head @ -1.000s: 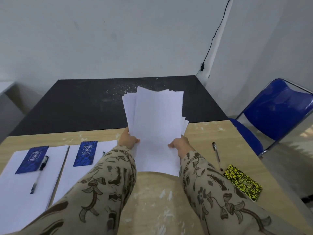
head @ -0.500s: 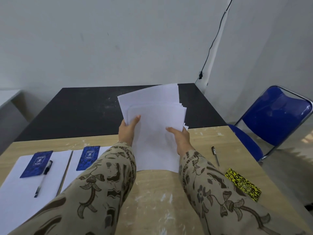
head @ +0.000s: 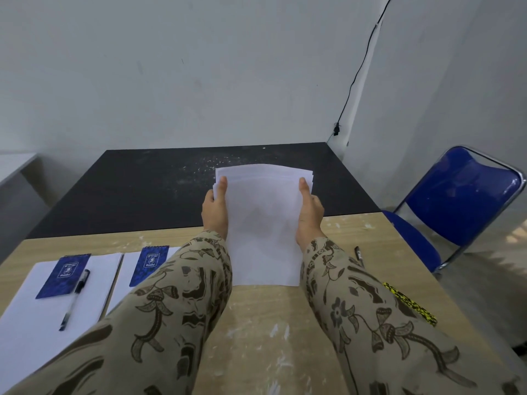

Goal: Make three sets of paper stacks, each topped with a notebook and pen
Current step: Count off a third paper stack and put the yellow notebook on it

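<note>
I hold a stack of white paper (head: pixel 263 223) upright, its bottom edge on the wooden table (head: pixel 256 332). My left hand (head: pixel 215 212) grips its left side and my right hand (head: pixel 309 212) grips its right side. At the far left lies a paper stack (head: pixel 25 312) bearing a blue notebook (head: pixel 64 276) and a pen (head: pixel 74 299). Beside it a second paper stack (head: pixel 125 269) carries a blue notebook (head: pixel 149 265), partly hidden by my left sleeve. To the right lie a loose pen (head: pixel 358 255) and a yellow-black notebook (head: pixel 410 303).
A black table (head: pixel 159 189) adjoins the wooden one at the back, against a white wall. A blue folding chair (head: pixel 467 206) stands at the right. A black cable (head: pixel 356 78) runs down the wall corner.
The fanned, uneven sheets have been squared into a tidy stack. Both hands slid from the lower edges up to the sides near the top.
</note>
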